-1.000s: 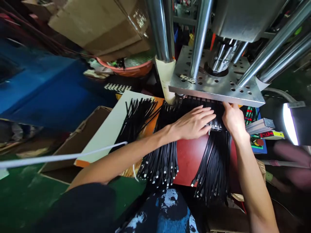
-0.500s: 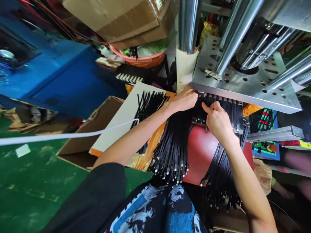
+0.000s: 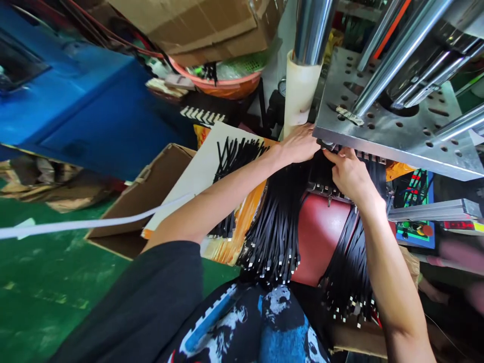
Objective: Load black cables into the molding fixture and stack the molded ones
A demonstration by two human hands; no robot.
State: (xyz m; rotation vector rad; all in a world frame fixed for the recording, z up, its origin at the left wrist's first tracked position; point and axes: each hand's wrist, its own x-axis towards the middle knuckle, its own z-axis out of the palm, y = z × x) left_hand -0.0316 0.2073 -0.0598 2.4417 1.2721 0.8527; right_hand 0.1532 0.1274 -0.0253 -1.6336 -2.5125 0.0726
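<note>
A metal mould (image 3: 328, 190) with black flat cables laid across it lies under the holed steel plate (image 3: 397, 133) of a press. My left hand (image 3: 302, 143) is at the mould's far left corner, fingers closed together, their tips hidden by the plate's edge. Close beside it, my right hand (image 3: 350, 174) reaches over the mould with curled fingers and its thumb stretched toward the left hand. What either hand pinches is too small to make out. A thick bundle of black cables (image 3: 274, 227) with metal plugs hangs left of the red surface (image 3: 317, 232), and another cable bundle (image 3: 350, 272) hangs to its right.
More black cables (image 3: 238, 156) lie on a white board (image 3: 196, 166) at the left, above an open cardboard box (image 3: 151, 176). Steel columns (image 3: 312, 30) rise behind. An aluminium bar (image 3: 434, 209) and a button panel (image 3: 416, 232) are at the right. Another person's hand (image 3: 434, 292) shows there.
The view has shifted, so the press and mould appear farther right. My right hand has moved farther in, toward the plate's edge. The left hand stays at the mould's corner.
</note>
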